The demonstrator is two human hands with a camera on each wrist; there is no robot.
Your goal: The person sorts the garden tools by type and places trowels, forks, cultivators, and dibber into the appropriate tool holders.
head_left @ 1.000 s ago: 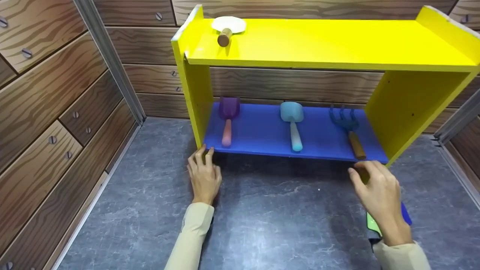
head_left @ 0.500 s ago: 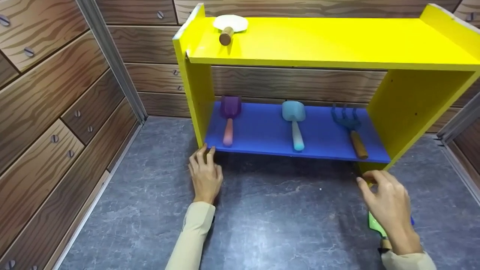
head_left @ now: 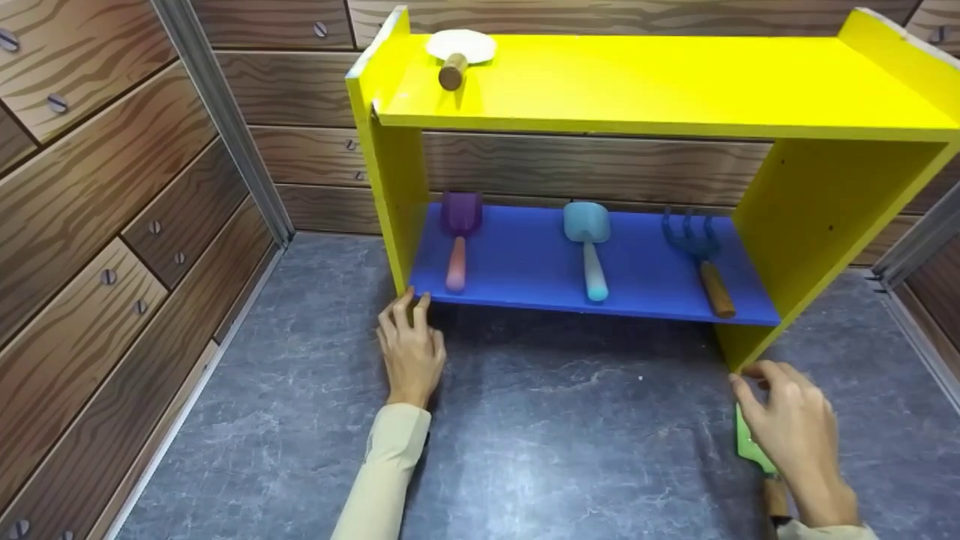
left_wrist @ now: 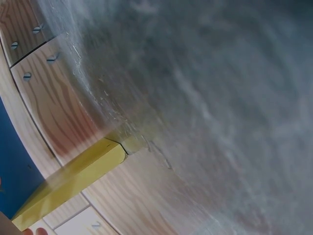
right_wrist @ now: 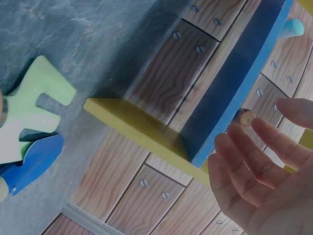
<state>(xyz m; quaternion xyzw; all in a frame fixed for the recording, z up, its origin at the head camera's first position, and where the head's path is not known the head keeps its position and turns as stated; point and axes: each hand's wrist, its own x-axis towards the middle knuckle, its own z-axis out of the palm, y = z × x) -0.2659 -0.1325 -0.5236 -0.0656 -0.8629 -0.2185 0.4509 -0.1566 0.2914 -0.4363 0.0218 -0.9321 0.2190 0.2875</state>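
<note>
Yellow panels frame the two-level shelf unit [head_left: 637, 79], and four tools already lie on it: a white-headed trowel [head_left: 461, 46] on the top board, then a purple scoop [head_left: 460, 217], a light blue scoop [head_left: 588, 225] and a blue-tined fork [head_left: 709, 264] spaced along the blue board [head_left: 525, 262]. Two more are off it, lying on the grey surface [head_left: 540, 390] near the unit's right foot: a green fork-like tool [right_wrist: 41, 93] and a blue-headed tool [right_wrist: 36, 164], so the filling looks mostly done, with probably this pair left. Just over them is the right hand [head_left: 795, 431], fingers loosely bent and apart, holding nothing. The left hand [head_left: 409, 349] touches the unit's front left corner, fingers spread and partly bent; whether it grips there, I cannot tell.
</note>
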